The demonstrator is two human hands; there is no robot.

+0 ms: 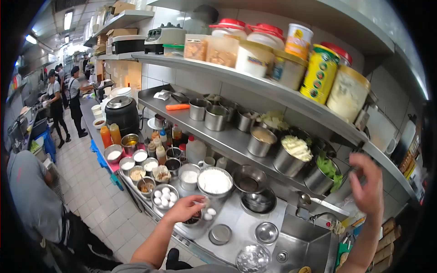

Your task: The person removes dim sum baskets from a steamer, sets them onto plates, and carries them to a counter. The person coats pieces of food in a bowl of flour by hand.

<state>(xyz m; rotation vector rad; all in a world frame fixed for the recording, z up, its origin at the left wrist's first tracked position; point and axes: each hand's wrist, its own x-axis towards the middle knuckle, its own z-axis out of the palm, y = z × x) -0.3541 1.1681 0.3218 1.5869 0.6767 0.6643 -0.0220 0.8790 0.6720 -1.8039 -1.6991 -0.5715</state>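
Note:
My left hand is over a bowl with dark contents, its fingers drawn together. Whatever they hold, if anything, is too small to make out. Two loose white eggs lie just right of it, and a metal bowl of eggs stands to its left. A wide bowl of white powder is beyond the fingers. My right hand is raised at the right, slightly blurred, fingers curved and apart with nothing visible in them. Nearest to it is a metal pot of green leaves.
Metal pots of cut vegetables line the middle shelf; tubs and a yellow can crowd the shelf above. A sink is at lower right, beside metal bowls. A person in grey stands close at left; others work farther back.

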